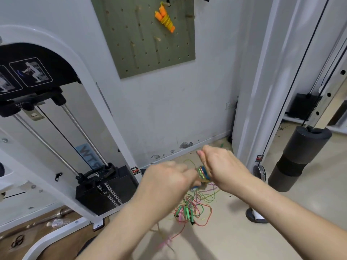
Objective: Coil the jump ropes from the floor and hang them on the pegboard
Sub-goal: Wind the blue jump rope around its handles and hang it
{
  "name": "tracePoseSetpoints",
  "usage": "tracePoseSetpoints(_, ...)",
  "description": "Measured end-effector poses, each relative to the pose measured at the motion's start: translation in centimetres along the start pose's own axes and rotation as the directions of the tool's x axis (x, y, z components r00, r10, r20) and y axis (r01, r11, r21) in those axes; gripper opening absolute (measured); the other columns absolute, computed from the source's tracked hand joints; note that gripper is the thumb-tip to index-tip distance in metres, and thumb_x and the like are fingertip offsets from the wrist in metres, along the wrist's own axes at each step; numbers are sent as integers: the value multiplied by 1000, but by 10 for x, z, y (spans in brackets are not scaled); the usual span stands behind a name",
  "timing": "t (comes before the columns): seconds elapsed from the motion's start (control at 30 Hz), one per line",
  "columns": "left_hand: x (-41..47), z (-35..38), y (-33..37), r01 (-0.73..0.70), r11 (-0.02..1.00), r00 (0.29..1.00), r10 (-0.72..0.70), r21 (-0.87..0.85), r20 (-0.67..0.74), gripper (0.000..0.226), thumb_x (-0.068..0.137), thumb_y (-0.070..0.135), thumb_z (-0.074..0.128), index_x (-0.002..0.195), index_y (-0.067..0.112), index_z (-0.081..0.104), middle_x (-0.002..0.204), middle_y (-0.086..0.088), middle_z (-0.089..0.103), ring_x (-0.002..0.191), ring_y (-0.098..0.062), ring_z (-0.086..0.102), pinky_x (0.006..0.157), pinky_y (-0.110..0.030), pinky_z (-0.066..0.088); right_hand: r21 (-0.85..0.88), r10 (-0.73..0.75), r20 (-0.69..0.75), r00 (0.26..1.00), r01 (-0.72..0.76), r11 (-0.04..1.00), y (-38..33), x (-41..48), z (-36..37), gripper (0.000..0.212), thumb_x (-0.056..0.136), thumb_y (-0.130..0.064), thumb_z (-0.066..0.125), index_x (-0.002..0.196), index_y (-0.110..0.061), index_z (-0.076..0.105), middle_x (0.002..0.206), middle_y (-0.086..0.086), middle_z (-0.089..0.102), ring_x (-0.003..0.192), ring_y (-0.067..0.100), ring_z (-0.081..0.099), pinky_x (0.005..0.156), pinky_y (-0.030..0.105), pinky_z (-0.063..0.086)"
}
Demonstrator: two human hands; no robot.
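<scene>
— Where are we working?

— The pegboard is hanging high above both grips; the tangle of jump ropes is lying on the floor just below them.

— And the grips?

— Our right grip is clasping the coil, bunching its loops so they are not springing apart. Our left grip is blurring beside it; we cannot tell whether it is pinching a strand.

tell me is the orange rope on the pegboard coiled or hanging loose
Coiled: the orange rope hangs on the pegboard as one tight yellow bundle, handles bunched together, no loops dangling.
</scene>
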State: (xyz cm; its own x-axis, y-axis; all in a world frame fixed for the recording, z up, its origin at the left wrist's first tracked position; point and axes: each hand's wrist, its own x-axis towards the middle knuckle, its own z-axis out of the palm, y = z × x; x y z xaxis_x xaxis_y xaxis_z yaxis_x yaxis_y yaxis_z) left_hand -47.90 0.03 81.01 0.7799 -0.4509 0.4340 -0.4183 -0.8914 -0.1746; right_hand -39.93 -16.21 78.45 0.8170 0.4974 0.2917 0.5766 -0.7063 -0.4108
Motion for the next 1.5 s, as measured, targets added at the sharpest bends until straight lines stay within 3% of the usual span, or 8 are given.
tracePoseSetpoints(0.2,10,12,-25,243,870,968,-248,-428,46,36,92,52,43,73,27,61,63,12,52,61,-4,52,55,-21,39,388,-105,10,994,93,917,-18,-6,-12,44,96,-48,26,64,-22,41,56,-9,44,54,8,42,58,28,35)
tracePoseSetpoints(0.4,15,21,3,567,-230,705,-363,-791,610,44,95,30,50,55,20,66,51,6,57,46,-9,50,49,-23,38,755,144,-10,990,-86,650,-31,-2,-16,46,100,-34,39,61,-13,48,41,-9,42,38,5,39,40,18,32)
tracePoseSetpoints(0.57,13,35,31,401,-453,639,-484,-796,597,34,95,-5,33,72,10,52,48,6,37,39,-3,28,37,-15,18,776,363,-149,920,-119,619,-26,4,7,48,100,-41,39,60,-15,47,42,-7,44,41,12,41,45,25,32)
tracePoseSetpoints(0.73,8,46,45,470,-288,616,-570,-834,544,13,99,12,46,89,13,54,53,2,46,41,-7,34,39,-16,27,605,446,-370,815,-153,781,-22,14,14,41,104,-26,36,68,-11,48,55,-5,50,53,17,47,57,37,39)
tracePoseSetpoints(0.87,-11,44,53,555,628,825,-502,-546,260,15,93,37,50,93,26,62,65,5,64,60,-11,59,57,-27,44,373,345,-455,821,-176,911,-6,20,16,33,103,-24,35,72,-11,36,59,4,44,58,34,43,56,41,32)
tracePoseSetpoints(0.97,-13,33,41,339,926,939,-322,-166,123,29,87,40,42,72,23,60,55,5,61,49,-18,60,40,-24,37,172,179,-300,937,-132,976,-1,12,18,27,102,-26,34,77,-15,32,67,2,40,65,39,48,60,36,24)
tracePoseSetpoints(1.33,-1,15,-24,91,970,995,-99,-225,-27,30,91,53,46,82,30,64,66,8,55,60,-10,56,49,-21,39,267,-33,-41,999,43,963,-3,-2,11,39,99,-44,35,64,-26,32,56,-5,43,57,20,42,58,36,34)
tracePoseSetpoints(1.5,10,18,-26,411,536,897,-381,-738,222,8,88,34,64,85,30,70,73,8,69,68,-5,61,64,-27,48,509,-46,-77,996,79,857,-18,-3,-4,44,94,-45,39,61,-16,44,52,-7,43,52,9,40,52,25,33)
